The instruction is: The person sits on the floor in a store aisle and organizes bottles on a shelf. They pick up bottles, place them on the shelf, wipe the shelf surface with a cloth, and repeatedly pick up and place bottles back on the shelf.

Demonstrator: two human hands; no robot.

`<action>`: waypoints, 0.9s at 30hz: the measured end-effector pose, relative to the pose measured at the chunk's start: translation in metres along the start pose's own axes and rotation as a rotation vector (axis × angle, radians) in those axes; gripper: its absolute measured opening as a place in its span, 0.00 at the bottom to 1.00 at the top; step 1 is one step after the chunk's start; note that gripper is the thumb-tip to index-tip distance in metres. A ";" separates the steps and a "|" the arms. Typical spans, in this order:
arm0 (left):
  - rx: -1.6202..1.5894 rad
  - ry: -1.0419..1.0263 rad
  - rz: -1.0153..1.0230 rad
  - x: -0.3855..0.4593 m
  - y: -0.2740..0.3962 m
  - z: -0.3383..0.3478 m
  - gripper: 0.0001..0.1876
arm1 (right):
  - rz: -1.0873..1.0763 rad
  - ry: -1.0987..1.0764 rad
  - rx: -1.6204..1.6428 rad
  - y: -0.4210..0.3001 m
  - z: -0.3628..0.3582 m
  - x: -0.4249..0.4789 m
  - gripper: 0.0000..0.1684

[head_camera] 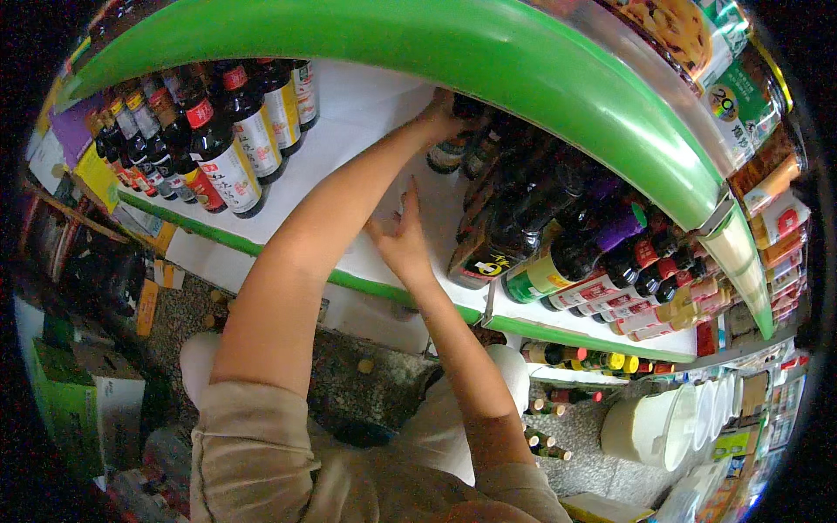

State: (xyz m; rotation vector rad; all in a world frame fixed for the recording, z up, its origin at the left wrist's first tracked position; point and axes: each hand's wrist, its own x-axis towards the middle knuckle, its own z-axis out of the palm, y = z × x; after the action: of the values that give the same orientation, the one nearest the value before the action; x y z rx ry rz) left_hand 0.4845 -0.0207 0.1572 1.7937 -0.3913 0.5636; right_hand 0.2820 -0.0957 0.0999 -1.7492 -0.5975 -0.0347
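My left hand (439, 121) reaches to the back of a white shelf (327, 157), at the neck of a dark bottle (448, 155); the shelf edge above partly hides its fingers, so its grip cannot be told. Lower and nearer, my right hand (403, 238) is over the shelf with thumb and fingers apart, holding nothing. To the left stand dark sauce bottles with white and yellow labels (229, 170). On the right are a black boxed bottle (480, 261), a bottle with a green label (536, 278) and a row of red-capped bottles (628, 281).
A curved green shelf edge (418, 39) spans the view above my hands. Below, bottles with yellow and red caps (608, 361) lie on a lower shelf. Pale tubs (641, 425) stand on the floor at right, cartons (98, 405) at lower left.
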 end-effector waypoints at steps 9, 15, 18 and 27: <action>-0.080 0.046 0.196 0.007 0.000 0.016 0.54 | -0.037 -0.027 -0.073 0.009 -0.003 -0.003 0.57; 0.462 0.131 0.184 -0.007 0.031 -0.016 0.48 | -0.158 -0.015 -0.117 0.016 0.010 -0.013 0.50; 0.465 0.271 0.308 -0.032 0.046 -0.041 0.35 | -0.286 0.000 -0.197 -0.012 0.009 -0.026 0.40; 0.443 0.241 -0.001 -0.290 0.159 -0.196 0.13 | -0.675 -0.422 -0.516 -0.037 0.078 -0.116 0.13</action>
State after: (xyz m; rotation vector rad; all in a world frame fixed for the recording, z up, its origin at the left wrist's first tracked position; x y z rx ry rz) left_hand 0.1249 0.1155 0.1664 2.1132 -0.1013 0.9084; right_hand 0.1441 -0.0623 0.0732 -1.9749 -1.5826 -0.3197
